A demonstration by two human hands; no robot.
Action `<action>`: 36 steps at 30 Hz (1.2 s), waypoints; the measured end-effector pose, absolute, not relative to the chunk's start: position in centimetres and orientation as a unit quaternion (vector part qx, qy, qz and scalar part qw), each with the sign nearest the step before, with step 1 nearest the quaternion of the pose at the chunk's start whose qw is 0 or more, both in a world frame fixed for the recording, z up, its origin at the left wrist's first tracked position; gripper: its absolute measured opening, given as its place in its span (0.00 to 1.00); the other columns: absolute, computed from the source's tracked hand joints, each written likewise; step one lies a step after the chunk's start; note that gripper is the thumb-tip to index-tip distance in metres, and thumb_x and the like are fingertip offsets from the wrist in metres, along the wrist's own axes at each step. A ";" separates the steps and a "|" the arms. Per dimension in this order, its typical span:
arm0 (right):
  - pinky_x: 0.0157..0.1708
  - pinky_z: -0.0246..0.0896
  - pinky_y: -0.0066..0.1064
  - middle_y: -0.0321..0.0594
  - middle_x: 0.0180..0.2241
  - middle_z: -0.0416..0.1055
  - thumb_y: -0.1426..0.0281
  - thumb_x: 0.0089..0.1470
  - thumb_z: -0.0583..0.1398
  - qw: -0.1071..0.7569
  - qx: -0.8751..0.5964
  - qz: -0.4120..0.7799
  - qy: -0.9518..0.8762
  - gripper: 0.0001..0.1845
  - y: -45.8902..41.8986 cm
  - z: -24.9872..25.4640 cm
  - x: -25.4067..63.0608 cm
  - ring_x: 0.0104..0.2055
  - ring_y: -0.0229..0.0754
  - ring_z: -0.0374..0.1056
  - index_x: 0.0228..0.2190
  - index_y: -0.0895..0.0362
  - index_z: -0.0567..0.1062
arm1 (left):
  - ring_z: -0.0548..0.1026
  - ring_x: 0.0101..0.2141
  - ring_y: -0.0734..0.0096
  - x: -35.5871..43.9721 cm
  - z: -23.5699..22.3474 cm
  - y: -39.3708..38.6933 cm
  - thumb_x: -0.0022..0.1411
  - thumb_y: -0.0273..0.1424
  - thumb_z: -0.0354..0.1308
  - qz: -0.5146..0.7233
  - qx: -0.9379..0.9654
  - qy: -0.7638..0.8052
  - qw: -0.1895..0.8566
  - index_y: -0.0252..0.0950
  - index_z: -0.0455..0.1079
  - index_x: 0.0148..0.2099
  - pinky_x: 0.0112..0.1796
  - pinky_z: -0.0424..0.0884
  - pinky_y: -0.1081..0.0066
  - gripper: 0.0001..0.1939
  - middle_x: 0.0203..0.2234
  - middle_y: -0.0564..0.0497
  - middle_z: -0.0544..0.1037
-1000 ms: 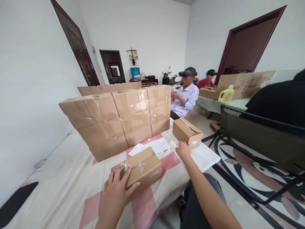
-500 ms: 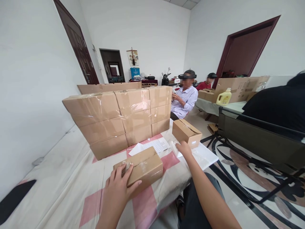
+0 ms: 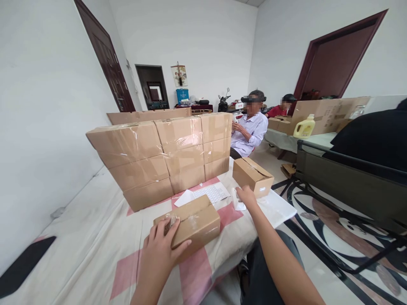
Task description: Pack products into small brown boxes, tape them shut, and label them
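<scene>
A closed cardboard box (image 3: 193, 228), with clear tape across its top, lies in front of me on the cloth-covered table. My left hand (image 3: 160, 241) grips its left end, fingers spread over the top and thumb against the near side. To the right, my right hand (image 3: 247, 197) is closed on a small white object (image 3: 238, 201) standing on the table; fingers cover part of it, and its kind is unclear. Just beyond that hand sits another cardboard box (image 3: 252, 176), with a slit along its top flaps. A white sheet with printed labels (image 3: 214, 193) lies behind the taped box.
Taped cardboard boxes (image 3: 165, 156) form a stacked wall at the back of the table. A flat black object (image 3: 27, 267) lies at the left. One person (image 3: 251, 127) sits beyond the table; others are at the right. A folding chair (image 3: 346, 178) stands at right.
The view has shifted slightly, moving the scene down and to the right. The white object under my right hand shows more plainly. My left hand keeps its place on the box.
</scene>
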State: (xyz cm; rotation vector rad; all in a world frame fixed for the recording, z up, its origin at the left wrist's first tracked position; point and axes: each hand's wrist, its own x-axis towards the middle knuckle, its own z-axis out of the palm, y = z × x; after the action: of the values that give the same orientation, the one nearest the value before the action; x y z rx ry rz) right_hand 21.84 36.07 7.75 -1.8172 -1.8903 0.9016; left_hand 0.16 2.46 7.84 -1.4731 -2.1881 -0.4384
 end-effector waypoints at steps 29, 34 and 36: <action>0.25 0.66 0.29 0.38 0.32 0.73 0.66 0.61 0.57 0.255 -0.604 0.439 -0.614 0.30 32.7 7.2 22.0 0.19 0.37 0.68 0.61 0.59 0.55 | 0.72 0.49 0.54 0.0 7.6 2.7 0.60 0.46 0.65 -0.170 -0.533 -0.795 0.236 0.47 0.73 0.61 0.42 0.73 0.60 0.27 0.53 0.43 0.74; 0.24 0.66 0.29 0.44 0.41 0.73 0.66 0.62 0.56 0.270 -0.604 0.449 -0.600 0.30 32.4 7.5 21.8 0.22 0.38 0.73 0.62 0.58 0.54 | 0.71 0.51 0.54 -0.2 7.2 2.7 0.61 0.46 0.64 -0.172 -0.531 -0.795 0.237 0.48 0.73 0.61 0.45 0.72 0.59 0.27 0.54 0.44 0.74; 0.24 0.65 0.28 0.46 0.44 0.72 0.66 0.62 0.55 0.276 -0.603 0.455 -0.594 0.30 32.4 7.8 21.9 0.23 0.39 0.75 0.61 0.58 0.54 | 0.71 0.50 0.54 -0.1 7.2 2.6 0.61 0.46 0.63 -0.176 -0.531 -0.796 0.233 0.48 0.72 0.61 0.45 0.72 0.59 0.27 0.54 0.45 0.74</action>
State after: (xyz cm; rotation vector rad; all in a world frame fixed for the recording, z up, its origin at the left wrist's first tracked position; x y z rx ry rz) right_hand 21.91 32.35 7.77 -1.6213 -1.5967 1.2217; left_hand -0.11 2.62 7.16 -1.4589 -2.1859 -0.4839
